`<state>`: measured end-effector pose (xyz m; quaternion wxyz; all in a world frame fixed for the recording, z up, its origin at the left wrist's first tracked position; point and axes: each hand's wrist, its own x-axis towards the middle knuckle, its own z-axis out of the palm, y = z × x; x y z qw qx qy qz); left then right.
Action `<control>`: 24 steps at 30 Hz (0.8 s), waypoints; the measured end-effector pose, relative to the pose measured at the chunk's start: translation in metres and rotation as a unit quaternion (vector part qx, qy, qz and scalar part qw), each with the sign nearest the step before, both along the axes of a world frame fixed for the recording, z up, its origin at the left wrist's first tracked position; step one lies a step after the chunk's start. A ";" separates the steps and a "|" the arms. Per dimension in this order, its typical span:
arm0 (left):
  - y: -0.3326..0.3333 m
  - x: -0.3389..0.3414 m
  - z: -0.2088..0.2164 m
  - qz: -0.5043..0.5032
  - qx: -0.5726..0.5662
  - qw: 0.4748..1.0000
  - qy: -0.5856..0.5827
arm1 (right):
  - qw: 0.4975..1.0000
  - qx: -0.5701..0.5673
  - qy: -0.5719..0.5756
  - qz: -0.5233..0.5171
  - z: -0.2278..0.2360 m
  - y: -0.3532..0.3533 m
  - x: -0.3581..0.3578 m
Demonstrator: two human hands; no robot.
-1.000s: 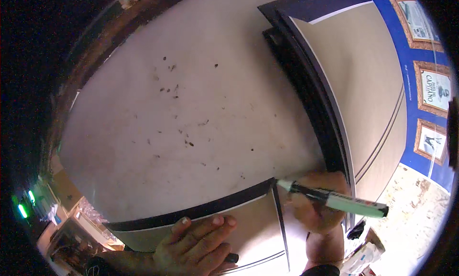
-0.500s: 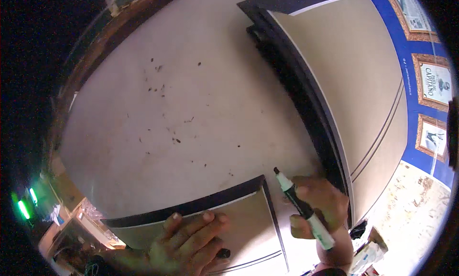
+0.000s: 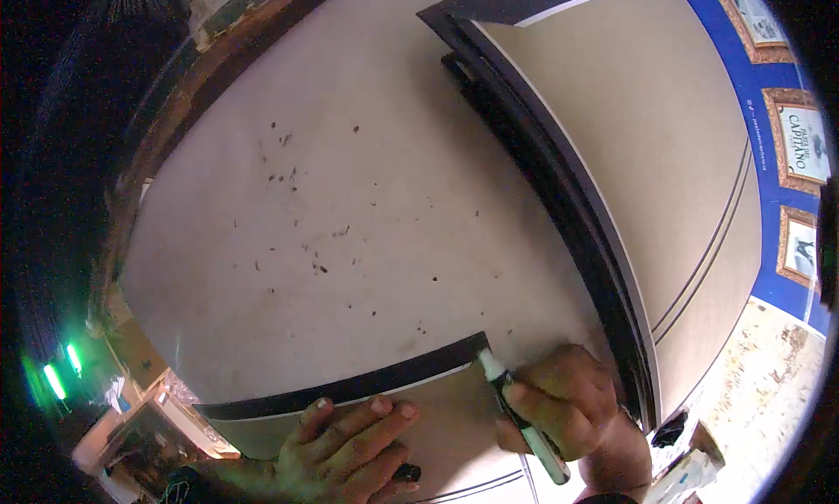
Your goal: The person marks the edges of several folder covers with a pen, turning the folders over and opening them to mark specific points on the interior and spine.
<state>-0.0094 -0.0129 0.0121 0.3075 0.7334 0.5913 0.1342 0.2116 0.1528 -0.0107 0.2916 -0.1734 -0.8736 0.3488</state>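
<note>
A beige panel [image 3: 450,408] with a dark edge strip [image 3: 350,385] lies at the front of the pale work surface. My left hand [image 3: 350,447] rests palm down on it, fingertips just inside the strip. A small black marker cap [image 3: 406,473] is tucked between that hand's thumb and fingers. My right hand [image 3: 568,399] grips a white and black marker [image 3: 547,458], slanted with its working end toward the panel's far right corner. The marker's tip meets or almost meets the dark strip there; contact cannot be made out.
Right of my hands stands a stack of dark-edged panels [image 3: 559,198], a large beige one [image 3: 655,146] on top. Dark specks dot the pale surface [image 3: 218,329]. Beyond the stack is a blue printed sheet [image 3: 769,242] with framed pictures. Green lights [image 3: 55,380] glow at far left.
My right hand has brought the marker down and left, from beyond the panel's corner onto the corner area. My left hand stays on the panel with the cap. The view has shifted slightly.
</note>
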 end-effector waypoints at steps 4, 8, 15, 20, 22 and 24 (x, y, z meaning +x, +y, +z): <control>0.000 -0.001 0.003 -0.006 0.004 1.000 0.007 | 0.999 -0.042 -0.025 -0.006 0.003 0.003 0.001; 0.000 0.001 0.004 0.003 -0.031 1.000 -0.002 | 0.998 -0.058 -0.024 -0.015 0.002 0.001 0.002; 0.000 0.003 0.003 -0.003 -0.022 1.000 0.005 | 0.994 -0.099 -0.014 -0.041 0.003 -0.001 0.008; -0.001 0.004 0.002 0.010 -0.004 1.000 0.014 | 0.990 -0.126 -0.010 -0.067 0.002 -0.003 0.004; -0.001 0.006 0.001 0.038 -0.009 0.999 -0.001 | 0.985 -0.164 0.010 -0.059 0.001 0.001 0.002; -0.002 0.004 0.002 0.032 -0.011 0.999 0.005 | 0.986 -0.160 0.002 -0.046 0.000 0.001 0.004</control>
